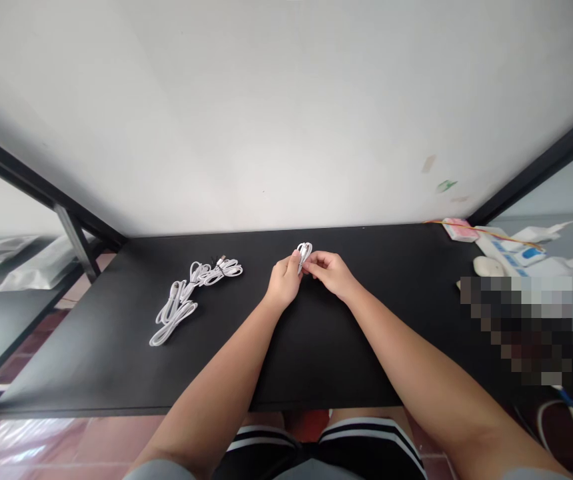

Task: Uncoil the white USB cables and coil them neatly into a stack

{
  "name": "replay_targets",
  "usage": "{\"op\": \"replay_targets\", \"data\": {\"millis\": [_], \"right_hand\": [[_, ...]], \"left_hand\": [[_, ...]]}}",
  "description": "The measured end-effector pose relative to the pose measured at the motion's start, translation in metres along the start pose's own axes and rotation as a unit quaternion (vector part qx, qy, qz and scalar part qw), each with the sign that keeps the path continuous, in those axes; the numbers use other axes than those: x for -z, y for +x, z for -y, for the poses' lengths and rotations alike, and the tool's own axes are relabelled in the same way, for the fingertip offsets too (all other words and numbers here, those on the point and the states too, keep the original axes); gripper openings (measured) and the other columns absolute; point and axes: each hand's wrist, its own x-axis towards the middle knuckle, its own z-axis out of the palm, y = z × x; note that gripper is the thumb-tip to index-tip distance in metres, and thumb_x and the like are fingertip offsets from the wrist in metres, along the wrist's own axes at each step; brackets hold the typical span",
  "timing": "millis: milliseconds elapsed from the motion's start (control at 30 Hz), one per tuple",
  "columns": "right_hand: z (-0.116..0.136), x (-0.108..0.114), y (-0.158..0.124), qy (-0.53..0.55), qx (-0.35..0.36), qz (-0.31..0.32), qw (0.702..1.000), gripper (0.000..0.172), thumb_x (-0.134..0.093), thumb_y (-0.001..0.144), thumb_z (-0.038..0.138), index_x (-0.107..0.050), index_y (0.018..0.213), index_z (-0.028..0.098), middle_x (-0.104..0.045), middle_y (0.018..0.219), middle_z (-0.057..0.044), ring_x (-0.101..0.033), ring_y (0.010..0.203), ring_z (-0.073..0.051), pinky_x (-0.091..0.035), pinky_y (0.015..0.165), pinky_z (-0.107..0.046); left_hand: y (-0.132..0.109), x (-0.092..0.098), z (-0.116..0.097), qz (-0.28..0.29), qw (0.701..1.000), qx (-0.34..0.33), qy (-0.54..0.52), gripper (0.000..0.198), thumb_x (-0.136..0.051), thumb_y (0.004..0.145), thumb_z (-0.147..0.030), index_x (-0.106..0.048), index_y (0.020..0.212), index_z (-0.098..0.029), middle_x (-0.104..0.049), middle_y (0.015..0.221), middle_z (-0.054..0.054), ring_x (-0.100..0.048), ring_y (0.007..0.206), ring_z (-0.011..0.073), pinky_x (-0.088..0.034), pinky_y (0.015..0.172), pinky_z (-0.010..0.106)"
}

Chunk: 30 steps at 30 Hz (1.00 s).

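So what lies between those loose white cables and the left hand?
Bare black tabletop separates the loose white cables from the left hand, in the head view.

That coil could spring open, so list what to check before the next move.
1. Both hands on the coiled white cable: ok; the left hand and the right hand pinch it between them.
2. Grip firm enough to keep the loops together: cannot tell.
3. Coil lifted off the black table: cannot tell.
4. Loose white cables lying apart from the hands, to the left: ok.
5. Power strip well to the right of the hands: ok.
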Motion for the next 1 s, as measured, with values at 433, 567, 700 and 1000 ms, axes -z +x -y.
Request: {"op": "replay_targets", "data": {"millis": [433,567,700,1000], "right_hand": [[-0.003,0.000,0.000,-0.023,-0.005,-0.027,0.999,0.030,-0.073,0.078,0.048,-0.065,0.079,0.018,-0.064,0.068,0.000,-0.054,0.056,-0.011,-0.046,0.052,-0.025],[-0.005,0.000,0.000,-0.020,-0.009,-0.034,0.999,0.028,-0.072,0.079,0.045,-0.065,0.080,0.018,-0.066,0.070,-0.001,-0.058,0.060,-0.012,-0.048,0.052,-0.024],[-0.007,0.000,0.001,-0.018,-0.008,-0.049,0.999,0.026,-0.072,0.079,0.043,-0.065,0.080,0.018,-0.065,0.071,-0.001,-0.059,0.060,-0.012,-0.052,0.052,-0.025],[-0.014,0.001,0.002,-0.037,-0.011,-0.046,0.998,0.021,-0.074,0.077,0.037,-0.065,0.080,0.019,-0.069,0.076,-0.003,-0.064,0.063,-0.015,-0.058,0.057,-0.029]], "left_hand": [[0.000,-0.002,0.002,-0.038,0.998,0.008,-0.056,0.037,-0.052,0.093,-0.050,-0.066,0.088,-0.017,-0.066,0.064,0.002,-0.063,0.052,0.0143,-0.046,0.046,0.023],[0.003,0.000,0.008,-0.063,0.990,-0.007,-0.125,0.032,-0.064,0.087,-0.045,-0.068,0.099,-0.016,-0.075,0.085,0.007,-0.070,0.067,0.0168,-0.052,0.054,0.024],[0.006,0.002,0.013,-0.063,0.992,-0.017,-0.106,0.030,-0.062,0.088,-0.039,-0.073,0.101,-0.015,-0.076,0.085,0.007,-0.069,0.069,0.0166,-0.052,0.059,0.025],[0.004,0.006,0.010,-0.089,0.996,-0.003,-0.026,0.026,-0.066,0.082,-0.028,-0.078,0.103,-0.017,-0.078,0.097,0.009,-0.074,0.085,0.0220,-0.058,0.073,0.030]]}}
